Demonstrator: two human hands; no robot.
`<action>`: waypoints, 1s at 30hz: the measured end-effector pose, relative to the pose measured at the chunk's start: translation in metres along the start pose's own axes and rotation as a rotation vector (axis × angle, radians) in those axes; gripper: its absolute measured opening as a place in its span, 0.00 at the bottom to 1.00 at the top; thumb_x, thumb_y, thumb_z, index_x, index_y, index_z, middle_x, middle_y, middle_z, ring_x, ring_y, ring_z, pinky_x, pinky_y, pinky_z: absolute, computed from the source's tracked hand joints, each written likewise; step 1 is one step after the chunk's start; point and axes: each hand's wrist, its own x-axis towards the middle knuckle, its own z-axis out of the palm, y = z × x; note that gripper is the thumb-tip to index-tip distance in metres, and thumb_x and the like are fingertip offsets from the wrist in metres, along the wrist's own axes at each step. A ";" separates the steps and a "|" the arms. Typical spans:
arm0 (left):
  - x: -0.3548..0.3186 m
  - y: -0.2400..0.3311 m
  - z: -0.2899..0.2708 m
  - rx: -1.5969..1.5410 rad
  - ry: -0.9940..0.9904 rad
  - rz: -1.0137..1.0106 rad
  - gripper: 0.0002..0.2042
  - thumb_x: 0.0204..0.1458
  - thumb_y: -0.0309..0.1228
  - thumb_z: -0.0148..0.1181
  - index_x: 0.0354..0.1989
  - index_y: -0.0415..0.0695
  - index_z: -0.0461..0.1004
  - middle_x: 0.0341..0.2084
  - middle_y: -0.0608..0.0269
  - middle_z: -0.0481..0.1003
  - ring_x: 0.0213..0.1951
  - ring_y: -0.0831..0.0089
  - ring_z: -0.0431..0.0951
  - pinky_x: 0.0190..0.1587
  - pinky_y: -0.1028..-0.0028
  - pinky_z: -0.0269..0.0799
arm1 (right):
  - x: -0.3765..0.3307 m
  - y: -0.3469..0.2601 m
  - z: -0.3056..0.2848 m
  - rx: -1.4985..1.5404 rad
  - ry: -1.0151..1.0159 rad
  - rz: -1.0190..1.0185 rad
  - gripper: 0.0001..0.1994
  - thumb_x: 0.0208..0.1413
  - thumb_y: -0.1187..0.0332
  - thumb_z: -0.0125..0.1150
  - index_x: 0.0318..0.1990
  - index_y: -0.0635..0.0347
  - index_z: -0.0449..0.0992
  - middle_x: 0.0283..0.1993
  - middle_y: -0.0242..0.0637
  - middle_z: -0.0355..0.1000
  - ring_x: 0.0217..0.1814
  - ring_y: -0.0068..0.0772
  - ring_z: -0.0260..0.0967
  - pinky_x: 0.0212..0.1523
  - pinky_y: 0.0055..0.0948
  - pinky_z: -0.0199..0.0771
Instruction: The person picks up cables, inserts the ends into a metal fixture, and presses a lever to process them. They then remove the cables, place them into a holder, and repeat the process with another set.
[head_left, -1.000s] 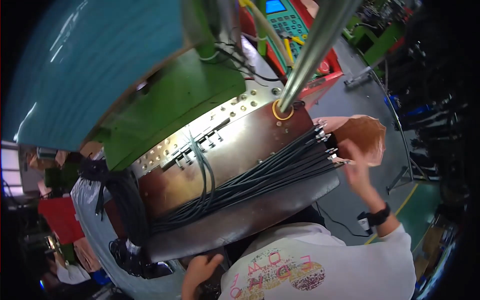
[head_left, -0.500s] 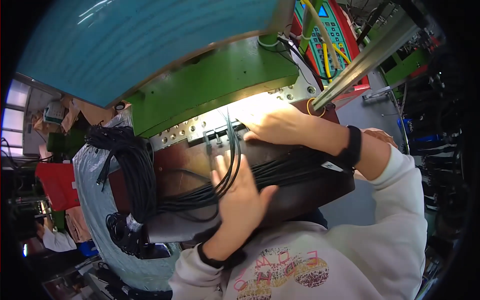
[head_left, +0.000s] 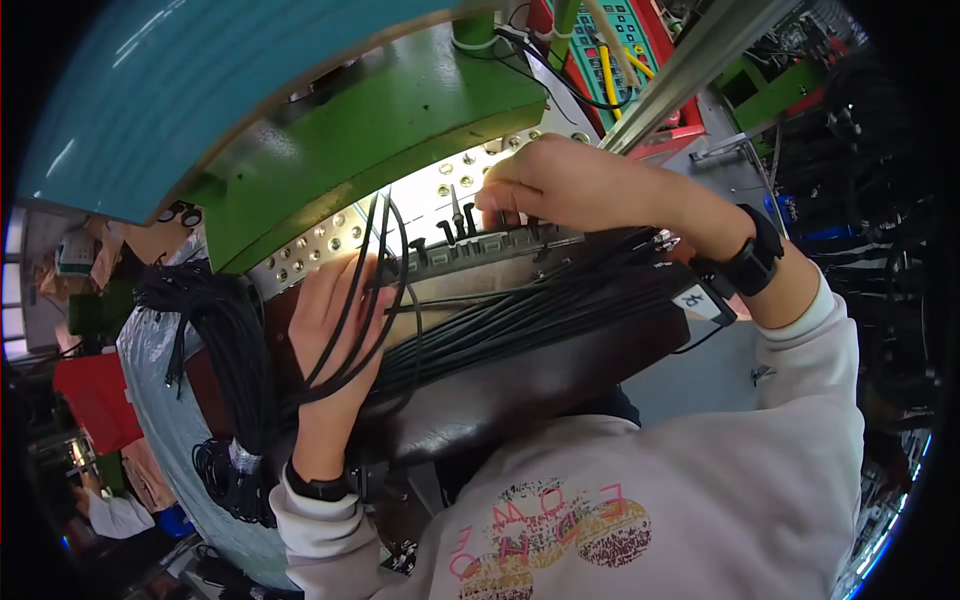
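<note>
A long metal mould bar (head_left: 440, 268) with several small black plug ends (head_left: 462, 228) standing along it lies at the front of the lit machine plate. My left hand (head_left: 330, 330) is closed at the bar's left end, thumb below and fingers partly hidden. Thin black cables (head_left: 400, 225) rise from near that hand and loop down over its back. My right hand (head_left: 530, 185) is curled over the bar's right half, fingertips pinched together. What sits between those fingertips is hidden. Below the bar a thick bundle of black cables (head_left: 500, 325) runs across the dark brown work surface.
A green press block (head_left: 370, 140) hangs just above both hands, over the perforated metal plate (head_left: 340, 228). A coiled black cable bundle (head_left: 235, 330) lies at left on plastic sheeting. A metal post (head_left: 690, 80) slants past my right forearm, near a red-framed control panel (head_left: 620, 50).
My left hand has moved left and up, from open over the cables to the bar's end. My right hand has pulled its fingers in. The bar shows more fully, and the view has shifted.
</note>
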 end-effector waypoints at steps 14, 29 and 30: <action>-0.018 0.006 0.005 0.460 -0.269 -0.047 0.25 0.48 0.48 0.64 0.48 0.41 0.76 0.32 0.57 0.75 0.32 0.62 0.77 0.32 0.67 0.71 | -0.237 -0.008 -0.021 -0.702 0.465 0.422 0.08 0.47 0.74 0.62 0.37 0.62 0.76 0.33 0.38 0.70 0.37 0.46 0.68 0.39 0.38 0.70; -0.034 0.018 -0.036 0.339 -0.394 0.083 0.05 0.47 0.26 0.61 0.32 0.42 0.74 0.27 0.61 0.70 0.35 0.61 0.70 0.51 0.60 0.59 | -0.166 -0.003 0.120 -0.286 0.642 0.097 0.11 0.44 0.71 0.67 0.38 0.53 0.76 0.34 0.31 0.67 0.38 0.34 0.67 0.40 0.34 0.65; -0.034 0.018 -0.041 0.288 -0.327 0.071 0.05 0.45 0.27 0.60 0.31 0.42 0.72 0.28 0.59 0.70 0.37 0.58 0.71 0.57 0.56 0.56 | -0.166 -0.003 0.120 -0.302 0.634 0.076 0.12 0.43 0.71 0.67 0.38 0.54 0.76 0.34 0.31 0.67 0.38 0.34 0.67 0.40 0.34 0.65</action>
